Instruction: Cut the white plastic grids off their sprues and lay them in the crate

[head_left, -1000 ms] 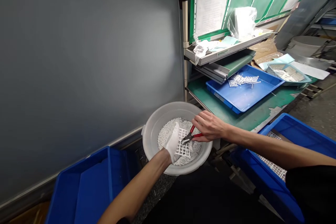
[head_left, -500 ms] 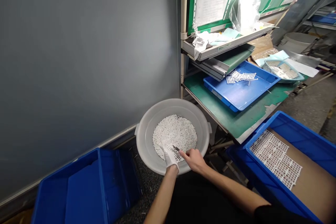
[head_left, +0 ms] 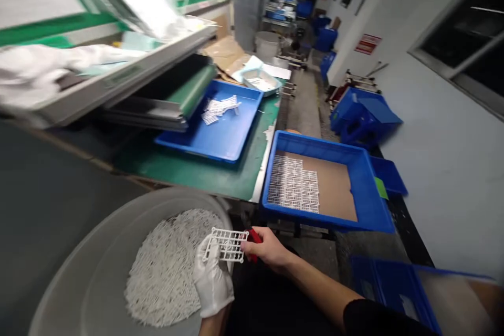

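My left hand (head_left: pixel 212 281), in a white glove, holds a small white plastic grid frame (head_left: pixel 227 244) flat above the rim of a translucent grey basin (head_left: pixel 79 278). The basin holds a heap of small white plastic pieces (head_left: pixel 165 268). My bare right hand (head_left: pixel 265 249) is closed around red-handled cutters (head_left: pixel 254 239) and touches the right edge of the frame. The cutter jaws are hidden behind the fingers and the frame.
A blue crate (head_left: pixel 364 189) with a brown board and several white grid sheets (head_left: pixel 293 185) stands to the right. A shallow blue tray (head_left: pixel 220 134) with loose white frames lies on the green bench (head_left: pixel 205 173). More blue crates (head_left: pixel 360 113) line the aisle ahead.
The view has swung sharply right and closer to the basin. Both hands have lifted the grid frame off the heap and hold it level at the basin's rim.
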The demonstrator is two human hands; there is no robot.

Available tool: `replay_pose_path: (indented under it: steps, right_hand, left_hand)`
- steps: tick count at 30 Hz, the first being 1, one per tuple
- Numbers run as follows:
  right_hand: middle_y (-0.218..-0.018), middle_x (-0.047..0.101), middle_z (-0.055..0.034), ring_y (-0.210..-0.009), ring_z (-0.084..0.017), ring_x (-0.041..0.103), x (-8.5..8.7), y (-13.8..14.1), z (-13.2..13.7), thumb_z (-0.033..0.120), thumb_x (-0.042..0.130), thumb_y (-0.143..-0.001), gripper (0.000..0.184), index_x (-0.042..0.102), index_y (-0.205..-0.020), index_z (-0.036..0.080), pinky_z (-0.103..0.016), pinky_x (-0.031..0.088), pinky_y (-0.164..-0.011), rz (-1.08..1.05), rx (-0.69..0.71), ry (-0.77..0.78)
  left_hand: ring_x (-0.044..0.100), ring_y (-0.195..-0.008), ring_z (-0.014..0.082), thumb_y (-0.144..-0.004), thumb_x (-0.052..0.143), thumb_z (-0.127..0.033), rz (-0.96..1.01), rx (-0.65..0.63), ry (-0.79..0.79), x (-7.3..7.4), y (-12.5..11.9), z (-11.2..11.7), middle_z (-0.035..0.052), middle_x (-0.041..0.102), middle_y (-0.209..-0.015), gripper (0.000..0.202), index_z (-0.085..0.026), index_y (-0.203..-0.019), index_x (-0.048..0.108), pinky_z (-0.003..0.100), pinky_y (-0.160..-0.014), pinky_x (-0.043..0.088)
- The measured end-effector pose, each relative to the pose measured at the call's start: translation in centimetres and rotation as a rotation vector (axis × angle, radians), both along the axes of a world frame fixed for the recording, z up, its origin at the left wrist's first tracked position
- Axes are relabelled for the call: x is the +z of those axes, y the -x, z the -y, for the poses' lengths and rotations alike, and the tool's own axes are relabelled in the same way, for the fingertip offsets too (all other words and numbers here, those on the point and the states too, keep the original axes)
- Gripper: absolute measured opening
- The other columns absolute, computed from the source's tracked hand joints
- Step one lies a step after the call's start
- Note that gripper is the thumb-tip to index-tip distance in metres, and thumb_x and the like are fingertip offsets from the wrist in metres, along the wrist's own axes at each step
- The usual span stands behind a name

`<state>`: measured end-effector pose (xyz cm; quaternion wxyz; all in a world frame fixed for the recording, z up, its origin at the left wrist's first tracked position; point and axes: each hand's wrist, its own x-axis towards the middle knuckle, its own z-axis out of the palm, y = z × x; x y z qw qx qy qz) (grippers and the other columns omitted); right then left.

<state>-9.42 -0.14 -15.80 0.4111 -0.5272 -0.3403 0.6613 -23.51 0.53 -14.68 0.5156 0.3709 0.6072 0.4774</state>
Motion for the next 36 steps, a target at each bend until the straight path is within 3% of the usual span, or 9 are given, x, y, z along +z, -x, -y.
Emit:
replay_pose_path:
  steps: [4,8,12,15,20,24,28,31,36]
  right_hand:
    - [-0.083,0.063,-0.0035,-0.069,-0.014,0.057,0.1,-9.3,-2.3,0.066,0.067,-0.077,0.055,0.060,-0.098,0.016,-0.028,0.049,-0.064,0.157,-0.381,-0.088]
    - [-0.080,0.063,-0.0026,-0.070,-0.014,0.057,-1.7,-23.9,-6.5,0.056,0.071,-0.080,0.047,0.064,-0.097,0.013,-0.028,0.048,-0.066,0.438,-0.602,-0.125]
    - [-0.072,0.054,0.0026,-0.064,-0.010,0.055,-5.9,-37.3,-12.0,0.047,0.049,-0.100,0.041,0.060,-0.081,0.012,-0.024,0.047,-0.062,0.701,-0.685,-0.098]
    - [-0.067,0.053,0.0039,-0.058,-0.009,0.051,-9.7,-42.1,-15.0,0.045,0.053,-0.099,0.040,0.059,-0.075,0.013,-0.024,0.046,-0.061,0.810,-0.638,-0.086]
    - [-0.055,0.057,-0.0027,-0.057,-0.019,0.054,-14.9,-42.7,-16.3,0.040,0.056,-0.089,0.033,0.065,-0.066,0.018,-0.033,0.043,-0.063,0.949,-0.524,0.012]
    - [-0.062,0.064,-0.0122,-0.067,-0.026,0.062,-16.7,-41.4,-16.3,0.038,0.058,-0.079,0.027,0.070,-0.072,0.015,-0.037,0.045,-0.069,1.049,-0.423,0.214]
    - [-0.070,0.069,-0.0183,-0.076,-0.035,0.066,-17.1,-41.5,-15.9,0.047,0.054,-0.074,0.037,0.072,-0.079,0.015,-0.043,0.048,-0.075,1.118,-0.313,0.332]
    - [-0.073,0.070,-0.0173,-0.077,-0.038,0.068,-16.6,-41.7,-14.1,0.053,0.049,-0.072,0.042,0.072,-0.081,0.018,-0.046,0.050,-0.075,1.148,-0.272,0.334]
    - [-0.090,0.074,-0.0125,-0.089,-0.036,0.070,-16.0,-39.2,-8.8,0.061,0.043,-0.075,0.052,0.076,-0.095,0.026,-0.042,0.058,-0.071,1.112,-0.348,-0.046]
  left_hand:
    - [0.070,-0.094,0.0182,-0.079,0.073,-0.046,0.209,-0.108,0.090,0.9,-9.7,-5.1,0.0038,0.073,-0.111,0.047,-0.023,-0.119,0.065,0.032,-0.088,0.058]
    - [0.064,-0.116,0.0213,-0.083,0.072,-0.041,0.168,-0.390,0.074,1.1,-17.2,-10.0,0.0088,0.066,-0.129,0.055,-0.020,-0.132,0.057,0.038,-0.109,0.048]
    - [0.061,-0.120,0.0226,-0.090,0.063,-0.046,-0.062,-0.515,-0.004,-0.6,-18.4,-12.6,0.0097,0.065,-0.130,0.045,-0.021,-0.126,0.060,0.041,-0.113,0.043]
    - [0.063,-0.118,0.0246,-0.090,0.062,-0.048,-0.181,-0.529,0.052,-2.1,-16.2,-12.8,0.0086,0.067,-0.127,0.040,-0.023,-0.120,0.065,0.041,-0.112,0.045]
    - [0.064,-0.114,0.0254,-0.089,0.062,-0.050,-0.310,-0.380,0.123,-2.1,-12.9,-14.0,0.0070,0.069,-0.123,0.040,-0.023,-0.118,0.066,0.040,-0.107,0.049]
    - [0.068,-0.107,0.0218,-0.092,0.056,-0.048,-0.460,-0.373,-0.045,-0.6,-12.8,-18.9,0.0065,0.072,-0.115,0.036,-0.021,-0.113,0.067,0.034,-0.099,0.053]
    - [0.065,-0.110,0.0179,-0.095,0.046,-0.039,-0.897,-0.358,-0.158,0.6,-12.7,-30.0,0.0046,0.070,-0.119,0.033,-0.022,-0.115,0.066,0.028,-0.099,0.051]
    - [0.059,-0.121,0.0279,-0.088,0.056,-0.036,-1.051,-0.202,-0.086,0.3,-12.2,-40.6,0.0133,0.066,-0.125,0.038,-0.016,-0.120,0.065,0.041,-0.109,0.043]
    - [0.049,-0.127,0.0504,-0.070,0.072,-0.058,-1.103,0.110,0.144,-1.7,-12.2,-53.5,0.0387,0.048,-0.135,0.084,0.000,-0.128,0.052,0.063,-0.094,0.046]
